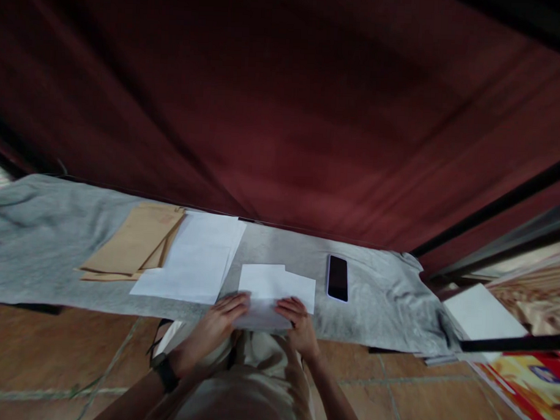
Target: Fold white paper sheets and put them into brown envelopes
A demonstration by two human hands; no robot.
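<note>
A white folded sheet of paper [276, 286] lies on a grey cloth [53, 239] near its front edge. My left hand [221, 321] rests on the sheet's near left corner, fingers pressing down on it. My right hand [298, 324] presses the near right part of the same sheet. A dark band sits on my left wrist [166, 371]. The near edge of the sheet is partly hidden under my fingers.
A stack of white sheets [193, 259] and brown envelopes [134, 245] lie to the left on the cloth. A black phone [337, 277] lies to the right. A dark red curtain [283, 112] hangs behind. White paper [483, 315] and a colourful print [531, 378] are at far right, above a tiled floor [49, 355].
</note>
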